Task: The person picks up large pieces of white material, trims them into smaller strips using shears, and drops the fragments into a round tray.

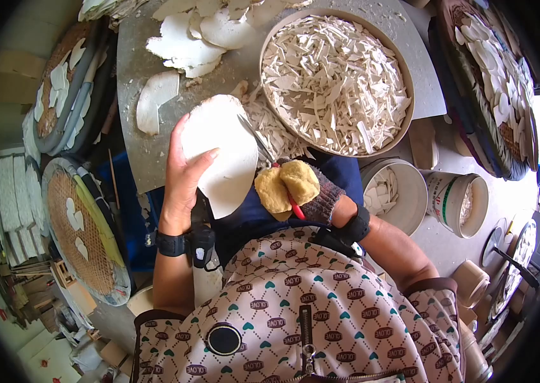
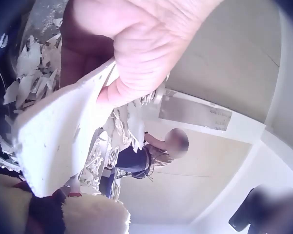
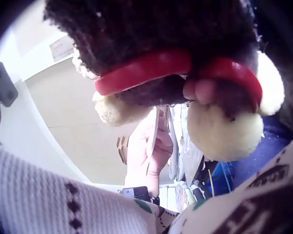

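Observation:
My bare left hand (image 1: 182, 175) grips a thin, off-white oval sheet (image 1: 224, 143), thumb on its upper face and fingers along its far edge. Its lower end tapers to a blunt tip; in the left wrist view the sheet (image 2: 53, 136) looks slightly curved. My right hand (image 1: 325, 199), in a dark knitted glove with bare fingertips, grips scissors whose red handles (image 3: 146, 70) are wrapped with yellow fluffy padding (image 1: 274, 189). The scissor blades (image 1: 256, 136) point up and left, right at the sheet's right edge.
On the metal table (image 1: 131, 83), a round tray (image 1: 412, 96) holds many pale strips, with larger sheets (image 1: 187, 45) to its left. Two buckets (image 1: 413, 214) stand lower right. Woven racks (image 1: 59, 223) bearing pale pieces flank both sides. Another person (image 2: 156, 151) sits beyond.

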Available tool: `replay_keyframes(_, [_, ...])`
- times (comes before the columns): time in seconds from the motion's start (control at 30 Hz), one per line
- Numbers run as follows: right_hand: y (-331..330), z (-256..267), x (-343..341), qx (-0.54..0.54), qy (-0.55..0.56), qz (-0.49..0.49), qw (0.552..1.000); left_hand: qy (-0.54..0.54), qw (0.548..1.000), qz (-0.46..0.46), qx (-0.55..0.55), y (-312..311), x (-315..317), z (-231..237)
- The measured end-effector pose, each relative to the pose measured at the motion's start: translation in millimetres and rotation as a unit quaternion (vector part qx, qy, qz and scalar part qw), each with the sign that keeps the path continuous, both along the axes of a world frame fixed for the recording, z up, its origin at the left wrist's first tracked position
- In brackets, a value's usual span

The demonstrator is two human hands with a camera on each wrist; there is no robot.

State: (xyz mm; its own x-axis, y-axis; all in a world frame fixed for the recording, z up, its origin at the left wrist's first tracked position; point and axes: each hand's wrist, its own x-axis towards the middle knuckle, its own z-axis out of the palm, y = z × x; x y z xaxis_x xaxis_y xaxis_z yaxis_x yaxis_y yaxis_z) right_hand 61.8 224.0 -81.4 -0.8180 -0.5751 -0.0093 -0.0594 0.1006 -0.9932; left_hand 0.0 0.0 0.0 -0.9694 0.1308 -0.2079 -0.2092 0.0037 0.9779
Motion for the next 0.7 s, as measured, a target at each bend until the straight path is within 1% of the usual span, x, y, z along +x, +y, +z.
replay_keyframes(0.03, [0.1,0.2,0.2,-0.004,0.008,-0.001,1.0,-0.014,1.0,0.0,0.007,0.6,0.0,2.7])
replay_keyframes(0.1, [0.1,-3.5,0.9,-0.088,-0.062,-0.006,0.994,-0.03,0.999,0.0,0.019,1.9,2.7,-0.6])
replay_keyframes(0.13, [-0.4,-7.5,-3.1,-0.166,-0.134,-0.01,0.977,-0.027,0.999,0.001,0.025,3.2,2.7,-5.5])
replay_keyframes(0.2, [-2.9,-4.8,-7.2,-0.168,-0.135,-0.018,0.976,-0.033,0.999,-0.001,0.033,1.6,2.4,-5.1])
replay_keyframes(0.23, [-2.9,4.0,-5.0,-0.089,-0.066,-0.025,0.994,-0.043,0.998,-0.004,0.039,0.3,2.7,-3.0])
replay_keyframes(0.3, [-1.3,6.6,-3.7,-0.049,-0.036,-0.024,0.998,-0.06,0.997,-0.006,0.055,-0.7,3.0,-2.8])
replay_keyframes(0.33, [-0.7,2.3,-2.3,-0.092,-0.076,-0.018,0.993,-0.067,0.996,-0.006,0.061,-1.8,3.5,-2.2])
replay_keyframes(0.4, [-1.2,-3.9,-2.7,-0.108,-0.067,-0.014,0.992,-0.069,0.996,-0.023,0.055,-2.6,5.0,-1.5])
replay_keyframes(0.43, [-1.5,-6.2,-5.3,-0.08,-0.018,-0.016,0.997,-0.065,0.996,-0.04,0.044,-2.0,6.3,-1.5])
replay_keyframes(0.5, [0.0,-5.7,-8.1,-0.038,0.01,-0.011,0.999,-0.071,0.995,-0.057,0.043,-0.4,8.6,-0.9])
replay_keyframes(0.53, [0.5,-1.0,-8.3,-0.028,-0.011,-0.004,1.0,-0.082,0.994,-0.057,0.051,0.0,9.3,1.7])
replay_keyframes(0.6, [1.2,1.5,-2.9,-0.086,-0.11,-0.011,0.99,-0.104,0.991,-0.061,0.063,-4.8,9.4,-0.2])
replay_keyframes(0.63, [1.6,2.7,0.0,-0.114,-0.158,-0.019,0.981,-0.102,0.991,-0.069,0.049,-6.7,8.5,-0.7])
replay_keyframes(0.7, [4.5,-0.3,3.1,-0.169,-0.217,-0.012,0.961,-0.096,0.992,-0.084,0.021,-10.5,5.8,-0.1])
